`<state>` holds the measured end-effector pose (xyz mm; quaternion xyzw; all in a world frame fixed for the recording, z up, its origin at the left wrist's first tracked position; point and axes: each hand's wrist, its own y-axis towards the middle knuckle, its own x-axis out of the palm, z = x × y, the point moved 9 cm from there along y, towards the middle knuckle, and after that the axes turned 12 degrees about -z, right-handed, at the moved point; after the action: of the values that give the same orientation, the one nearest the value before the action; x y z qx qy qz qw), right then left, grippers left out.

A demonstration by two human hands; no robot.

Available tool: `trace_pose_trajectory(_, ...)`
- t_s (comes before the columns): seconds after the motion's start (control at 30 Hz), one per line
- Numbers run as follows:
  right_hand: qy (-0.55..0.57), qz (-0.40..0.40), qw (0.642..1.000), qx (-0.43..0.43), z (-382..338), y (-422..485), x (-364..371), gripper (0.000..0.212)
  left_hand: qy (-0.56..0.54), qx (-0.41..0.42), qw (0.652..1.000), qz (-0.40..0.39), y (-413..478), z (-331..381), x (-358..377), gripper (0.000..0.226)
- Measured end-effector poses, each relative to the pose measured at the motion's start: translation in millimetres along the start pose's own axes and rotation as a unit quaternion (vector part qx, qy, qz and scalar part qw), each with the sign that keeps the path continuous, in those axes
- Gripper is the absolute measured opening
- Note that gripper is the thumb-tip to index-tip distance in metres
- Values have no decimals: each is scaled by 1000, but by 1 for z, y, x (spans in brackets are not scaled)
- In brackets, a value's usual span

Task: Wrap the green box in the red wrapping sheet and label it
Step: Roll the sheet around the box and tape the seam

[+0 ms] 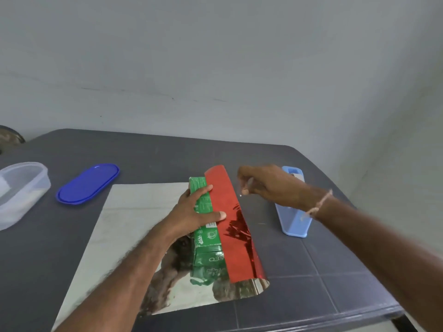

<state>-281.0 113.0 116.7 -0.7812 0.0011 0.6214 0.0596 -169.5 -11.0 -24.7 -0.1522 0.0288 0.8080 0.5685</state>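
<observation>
The green box [207,248] lies lengthwise on the silver inner side of the wrapping sheet [134,226]. The sheet's right edge is folded up over the box, showing its red side [230,219]. My left hand [191,214] grips the box from the left, with its thumb pressing the red edge down onto the box top. Just right of the fold, above the table, my right hand [266,185] hovers with curled fingers that pinch what looks like a short clear strip of tape. It is blurred.
A light blue tape dispenser [291,221] stands right of the sheet, partly behind my right wrist. A blue oval lid [88,183] and a clear plastic container [21,188] lie at the left of the dark grey table [299,264]. A wall rises behind.
</observation>
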Motion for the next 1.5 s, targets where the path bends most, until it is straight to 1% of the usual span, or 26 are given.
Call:
trace_pose_trajectory(0.07, -72, -44, 995, -47, -14, 25, 0, 10, 18, -11, 1000, 2, -1, 2, 0, 103)
trace_pose_trajectory(0.17, -130, -100, 982, -95, -28, 52, 6, 11, 43, -17, 999, 3, -4, 7, 2, 94)
trace_pose_trajectory(0.27, -184, -140, 963, -136, -38, 69, 16, 10, 49, -19, 999, 13, -5, 9, 2, 96)
trace_pose_trajectory(0.37, -221, -164, 947, -164, -41, 77, 27, 10, 65, -34, 997, 23, -4, 5, -1, 104)
trace_pose_trajectory(0.47, -202, -173, 949, -168, -38, 84, 32, 10, 66, -35, 997, 29, -4, 4, -2, 108)
trace_pose_trajectory(0.57, -161, -158, 961, -158, -34, 88, 30, 8, 70, -31, 997, 28, -4, 5, -1, 105)
trace_pose_trajectory(0.8, -108, -136, 972, -158, -24, 84, 37, 11, 74, -27, 996, 30, -4, 4, -2, 103)
trace_pose_trajectory(1.0, 19, -119, 978, -168, -14, 84, 42, 7, 72, -18, 997, 27, -2, 1, -2, 99)
trace_pose_trajectory(1.13, 75, -124, 975, -166, -11, 83, 50, 6, 68, -9, 997, 31, 0, 0, -3, 104)
trace_pose_trajectory(1.2, 83, -122, 975, -168, -11, 84, 52, 5, 65, -8, 997, 33, 2, -3, -3, 104)
trace_pose_trajectory(1.33, 85, -113, 975, -168, -9, 85, 54, 13, 69, 0, 997, 36, 4, -4, -4, 104)
trace_pose_trajectory(1.43, 72, -107, 978, -164, -6, 86, 55, 9, 70, -5, 997, 34, 3, -3, -3, 105)
trace_pose_trajectory(1.5, 60, -100, 979, -164, -5, 86, 55, 10, 70, -4, 997, 34, 3, -2, -3, 103)
